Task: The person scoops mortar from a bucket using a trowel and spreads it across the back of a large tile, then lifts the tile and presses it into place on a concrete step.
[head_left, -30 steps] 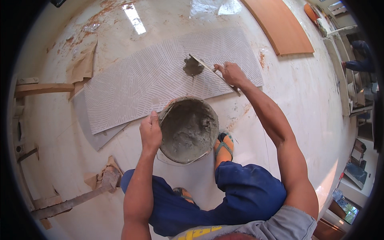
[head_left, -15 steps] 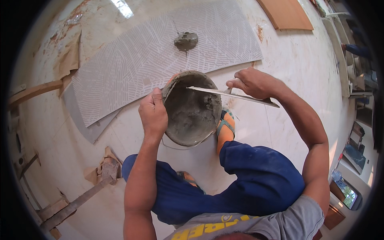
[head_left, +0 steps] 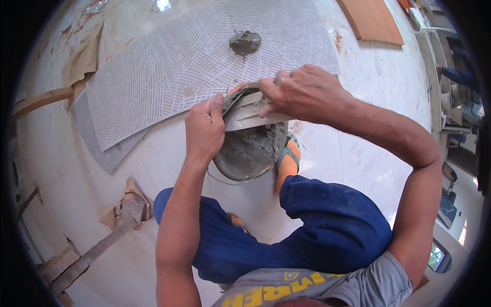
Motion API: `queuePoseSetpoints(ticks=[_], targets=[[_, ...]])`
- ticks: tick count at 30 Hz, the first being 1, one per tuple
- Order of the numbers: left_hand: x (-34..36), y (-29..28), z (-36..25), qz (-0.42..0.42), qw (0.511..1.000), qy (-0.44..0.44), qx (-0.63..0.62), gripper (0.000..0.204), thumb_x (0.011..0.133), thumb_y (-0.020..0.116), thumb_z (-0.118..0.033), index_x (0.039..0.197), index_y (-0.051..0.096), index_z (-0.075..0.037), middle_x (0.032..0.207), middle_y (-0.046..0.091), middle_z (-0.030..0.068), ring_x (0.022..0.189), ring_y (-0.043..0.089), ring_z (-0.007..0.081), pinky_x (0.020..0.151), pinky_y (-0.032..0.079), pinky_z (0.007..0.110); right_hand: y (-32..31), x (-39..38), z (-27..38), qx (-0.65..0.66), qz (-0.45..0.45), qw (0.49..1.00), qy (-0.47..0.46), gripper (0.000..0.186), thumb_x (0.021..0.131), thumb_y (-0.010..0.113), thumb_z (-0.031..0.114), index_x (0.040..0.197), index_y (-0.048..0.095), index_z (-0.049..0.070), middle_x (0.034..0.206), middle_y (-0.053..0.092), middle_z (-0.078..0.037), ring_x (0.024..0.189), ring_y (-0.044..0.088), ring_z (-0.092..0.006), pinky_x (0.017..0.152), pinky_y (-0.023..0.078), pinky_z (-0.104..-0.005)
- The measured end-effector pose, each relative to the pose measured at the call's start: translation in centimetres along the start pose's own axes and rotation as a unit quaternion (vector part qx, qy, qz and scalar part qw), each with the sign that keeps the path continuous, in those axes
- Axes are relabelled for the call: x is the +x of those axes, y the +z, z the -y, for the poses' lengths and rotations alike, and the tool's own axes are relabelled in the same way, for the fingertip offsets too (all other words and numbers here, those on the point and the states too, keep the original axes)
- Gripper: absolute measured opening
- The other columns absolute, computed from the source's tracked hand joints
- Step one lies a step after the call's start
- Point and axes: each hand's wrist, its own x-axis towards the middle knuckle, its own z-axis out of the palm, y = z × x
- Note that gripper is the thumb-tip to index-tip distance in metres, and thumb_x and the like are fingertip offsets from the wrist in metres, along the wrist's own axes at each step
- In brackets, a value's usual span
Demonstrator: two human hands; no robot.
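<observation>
Head view: left hand (head_left: pixel 204 130) grips the mortar-heavy bucket (head_left: pixel 250 148) by its stiff rim, right hand (head_left: pixel 302 92) fingers clamp the trowel (head_left: pixel 250 116).

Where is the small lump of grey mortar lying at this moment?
In the head view, the lump of mortar sits near the far edge of the ribbed tile, beyond the bucket and the right hand.
</observation>
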Motion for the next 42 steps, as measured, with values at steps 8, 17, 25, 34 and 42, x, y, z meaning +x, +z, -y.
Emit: queuePoseSetpoints(ticks=[8,17,25,34,42], targets=[[0.0,0.9,-1.3,0.046,0.998,-0.045,-0.002,0.051,0.108,0.052,-0.031,0.073,0.053,0.006,0.061,0.049,0.0195,0.057,0.043,0.0302,0.061,0.04,0.046,1.4,2.1,-3.4,0.018,0.093,0.995,0.042,0.06,0.097,0.058,0.06,0.09,0.057,0.001,0.066,0.069,-0.016,0.068,0.075,-0.0342,0.061,0.059,-0.0428],[-1.3,2.0,-1.5,-0.004,1.0,-0.006,0.001,0.05,0.108,0.052,-0.031,0.076,0.054,0.006,0.061,0.046,0.0186,0.057,0.04,0.0273,0.06,0.04,0.044,6.7,-1.6,-3.8,0.089,0.164,0.967,0.175,0.068,0.097,0.055,0.065,0.093,0.061,-0.003,0.072,0.07,-0.02,0.072,0.074,-0.0389,0.064,0.058,-0.0484],[-3.0,0.4,0.7,-0.069,0.997,-0.025,-0.013,0.052,0.11,0.05,-0.034,0.077,0.053,0.006,0.061,0.041,0.0118,0.06,0.039,0.0195,0.06,0.039,0.041,13.1,-5.0,-0.4,0.292,0.178,0.901,0.268,0.067,0.105,0.05,0.056,0.098,0.069,-0.008,0.087,0.068,-0.031,0.084,0.068,-0.0484,0.078,0.052,-0.0558],[-3.3,0.8,1.1,-0.084,0.996,-0.027,-0.033,0.053,0.11,0.05,-0.035,0.075,0.051,0.005,0.059,0.039,0.007,0.062,0.035,0.0143,0.057,0.036,0.039,15.1,-6.0,0.8,0.462,0.354,0.78,0.231,0.092,0.1,0.034,0.078,0.095,0.075,-0.004,0.085,0.072,-0.024,0.081,0.072,-0.0335,0.081,0.054,-0.0482],[-3.5,0.8,1.2,-0.077,0.996,-0.033,0.012,0.043,0.11,0.049,-0.031,0.1,0.075,0.001,0.062,0.055,0.0128,0.059,0.049,0.0201,0.062,0.045,0.038,14.5,-5.7,2.7,0.518,0.402,0.728,0.203,0.092,0.1,0.033,0.078,0.085,0.075,-0.002,0.071,0.066,-0.01,0.07,0.062,-0.0189,0.069,0.052,-0.0421]])
